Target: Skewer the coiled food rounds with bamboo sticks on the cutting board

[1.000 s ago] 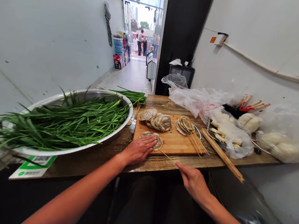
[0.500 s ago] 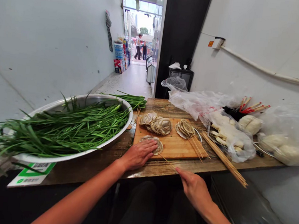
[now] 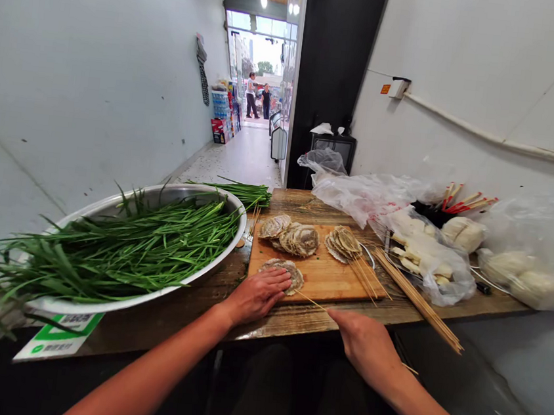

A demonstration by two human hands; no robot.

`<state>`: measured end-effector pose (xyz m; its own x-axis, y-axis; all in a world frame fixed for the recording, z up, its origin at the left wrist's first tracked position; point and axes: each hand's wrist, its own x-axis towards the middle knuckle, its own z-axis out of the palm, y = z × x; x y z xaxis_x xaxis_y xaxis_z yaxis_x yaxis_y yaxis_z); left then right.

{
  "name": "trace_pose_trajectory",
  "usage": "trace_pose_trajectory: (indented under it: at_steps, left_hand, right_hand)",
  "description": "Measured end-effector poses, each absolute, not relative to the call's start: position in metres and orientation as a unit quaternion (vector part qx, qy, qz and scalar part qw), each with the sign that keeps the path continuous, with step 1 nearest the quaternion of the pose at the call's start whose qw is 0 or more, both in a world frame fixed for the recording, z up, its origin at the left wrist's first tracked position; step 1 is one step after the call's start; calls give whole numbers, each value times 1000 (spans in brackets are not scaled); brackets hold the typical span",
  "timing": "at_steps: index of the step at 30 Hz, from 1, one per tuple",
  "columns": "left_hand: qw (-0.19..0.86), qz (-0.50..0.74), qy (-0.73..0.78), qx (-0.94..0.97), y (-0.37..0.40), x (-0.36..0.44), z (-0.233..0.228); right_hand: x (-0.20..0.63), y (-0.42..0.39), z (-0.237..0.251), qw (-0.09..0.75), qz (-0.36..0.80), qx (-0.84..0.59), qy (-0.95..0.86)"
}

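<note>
My left hand (image 3: 257, 293) lies flat on a round, thin, brownish slice of food (image 3: 290, 272) at the near left corner of a wooden cutting board (image 3: 322, 272). My right hand (image 3: 364, 342) pinches the near end of a thin bamboo skewer (image 3: 311, 300) whose far tip goes into that slice from the right. Two more heaps of the same slices (image 3: 292, 235) and a fan of slices on skewers (image 3: 345, 242) rest further back on the board.
A wide metal basin (image 3: 74, 302) of green chives (image 3: 119, 244) fills the left of the wooden table. Loose bamboo skewers (image 3: 420, 303) lie right of the board, beside plastic bags of white food (image 3: 428, 253). People stand far off in the doorway.
My right hand has drawn slightly nearer along the skewer; my left hand stays pressed on the slice. The view has tilted up a little.
</note>
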<state>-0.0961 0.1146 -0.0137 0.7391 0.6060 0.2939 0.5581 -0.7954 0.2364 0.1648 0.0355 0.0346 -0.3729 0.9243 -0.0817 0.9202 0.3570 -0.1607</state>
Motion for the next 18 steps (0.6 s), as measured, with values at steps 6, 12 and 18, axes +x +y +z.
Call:
trace_pose_trajectory:
  at_steps: [6,12,18]
  left_hand:
    - [81,187,326,923,111,-95,-7]
    - [79,185,325,924,111,-94,-4]
    - [75,211,320,921,111,-93,-5]
  right_hand:
    - [152,53,34,-39,18,-532,-845]
    - [145,61,25,-34,14,-518,-854]
    - [131,60,22,-23,44,-533,-845]
